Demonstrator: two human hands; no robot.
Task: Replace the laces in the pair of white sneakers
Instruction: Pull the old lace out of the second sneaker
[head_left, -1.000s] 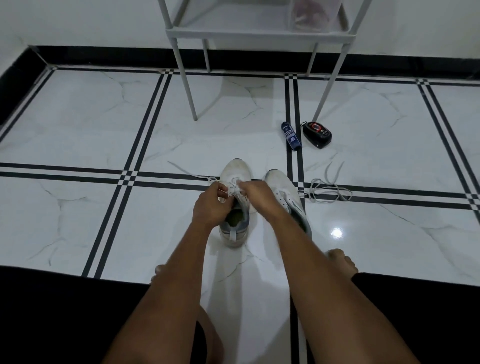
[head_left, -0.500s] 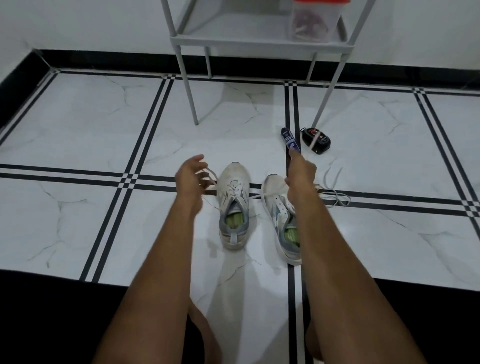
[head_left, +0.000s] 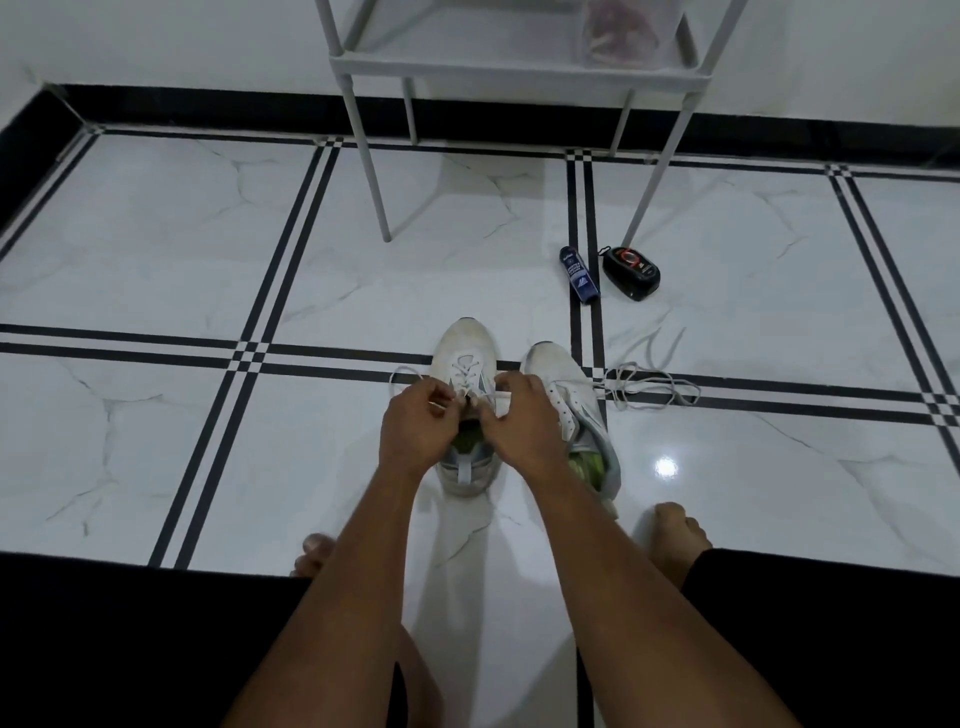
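While both hands pinch lace (head_left: 498, 399) ends at left shoe (head_left: 465, 374) top, mid-lacing; next prob. tie, w/ right shoe (head_left: 563, 395) unlaced.

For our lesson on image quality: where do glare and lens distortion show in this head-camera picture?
Head view: a bright glare spot sits on the glossy white marble-look floor right of the laceless white sneaker; the floor's black stripes bow outward at the edges, a wide-angle effect; overall lighting is dim.

The left sneaker (head_left: 464, 374) is the landmark. The right sneaker (head_left: 569, 410) lies just beside it, to its right. Further right lies a loose lace (head_left: 649, 387). Behind and right lie a tube (head_left: 579, 274) and, apparently, a small case (head_left: 631, 265), near the rack (head_left: 509, 67).
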